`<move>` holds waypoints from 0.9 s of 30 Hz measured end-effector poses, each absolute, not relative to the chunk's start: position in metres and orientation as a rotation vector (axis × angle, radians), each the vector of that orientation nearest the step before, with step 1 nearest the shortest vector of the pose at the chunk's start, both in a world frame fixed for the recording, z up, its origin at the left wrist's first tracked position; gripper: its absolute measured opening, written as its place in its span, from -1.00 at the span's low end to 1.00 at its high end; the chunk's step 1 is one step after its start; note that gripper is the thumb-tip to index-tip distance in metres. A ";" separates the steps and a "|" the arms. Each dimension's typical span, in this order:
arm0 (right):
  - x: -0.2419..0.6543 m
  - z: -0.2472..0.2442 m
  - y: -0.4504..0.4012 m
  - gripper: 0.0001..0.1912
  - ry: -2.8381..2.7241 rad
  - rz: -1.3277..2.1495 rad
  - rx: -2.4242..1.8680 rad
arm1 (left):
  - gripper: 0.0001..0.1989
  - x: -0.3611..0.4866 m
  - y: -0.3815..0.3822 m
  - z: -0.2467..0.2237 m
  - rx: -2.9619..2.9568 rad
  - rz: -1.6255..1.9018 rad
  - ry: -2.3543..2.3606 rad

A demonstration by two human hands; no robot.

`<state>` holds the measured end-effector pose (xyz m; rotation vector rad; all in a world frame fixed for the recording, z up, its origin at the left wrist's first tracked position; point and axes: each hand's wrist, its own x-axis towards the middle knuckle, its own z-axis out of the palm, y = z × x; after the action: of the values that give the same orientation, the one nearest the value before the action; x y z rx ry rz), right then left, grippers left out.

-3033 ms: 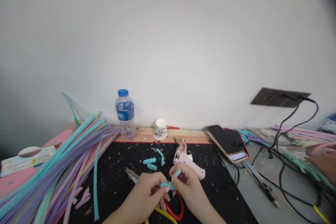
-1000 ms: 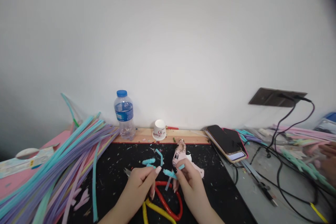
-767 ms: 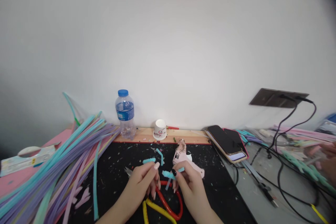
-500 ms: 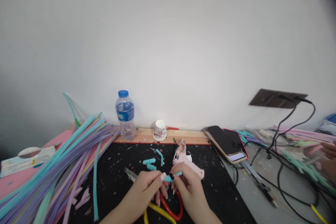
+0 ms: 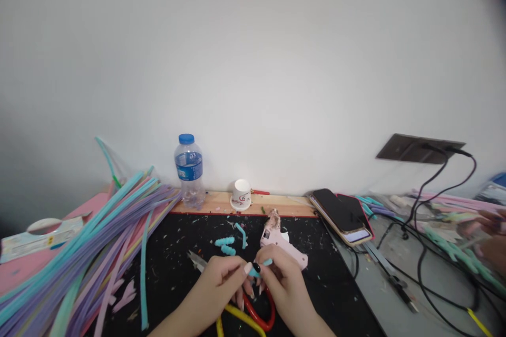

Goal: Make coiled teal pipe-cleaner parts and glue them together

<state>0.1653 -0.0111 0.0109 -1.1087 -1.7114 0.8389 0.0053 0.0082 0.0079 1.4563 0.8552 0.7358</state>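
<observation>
Between my fingertips is a short light-blue pipe cleaner (image 5: 254, 271). My left hand (image 5: 221, 285) pinches one side of it, and my right hand (image 5: 282, 280) pinches the other, its end poking out past the fingers. Below them lie scissors with red and yellow handles (image 5: 259, 317), the blade showing left of my left hand. Just beyond my hands sit small twisted light-blue pieces (image 5: 226, 246) and a loose light-blue strip (image 5: 241, 235). A pale pink glue gun (image 5: 284, 248) rests behind my right hand, partly covered by it.
Many pastel pipe cleaners (image 5: 103, 242) spread across the left. A water bottle (image 5: 190, 171) and paper cup (image 5: 241, 195) stand along the wall. Phones (image 5: 342, 216), black cables (image 5: 421, 253) and mint-green pieces (image 5: 454, 248) lie to the right, near another person's hand (image 5: 492, 226).
My fingers have shifted slightly on the light-blue pipe cleaner, and less of it shows between them. The other person's hand at the right has moved a little.
</observation>
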 end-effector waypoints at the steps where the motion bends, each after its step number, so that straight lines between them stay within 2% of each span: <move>1: 0.165 0.011 -0.011 -0.86 -1.710 0.845 -1.113 | -0.66 0.005 0.008 0.008 1.468 0.738 0.859; 13: 0.164 0.010 -0.009 -0.90 -1.565 1.092 -1.144 | -0.68 0.004 0.003 0.013 1.770 0.739 0.908; 27: 0.164 0.008 -0.006 -0.87 -1.439 1.292 -1.097 | -0.68 0.004 0.004 0.018 1.674 0.737 0.892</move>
<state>0.1645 -0.0058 0.0085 -1.0968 -1.4386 1.2920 0.0041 0.0039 0.0177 1.6735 0.8924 0.7371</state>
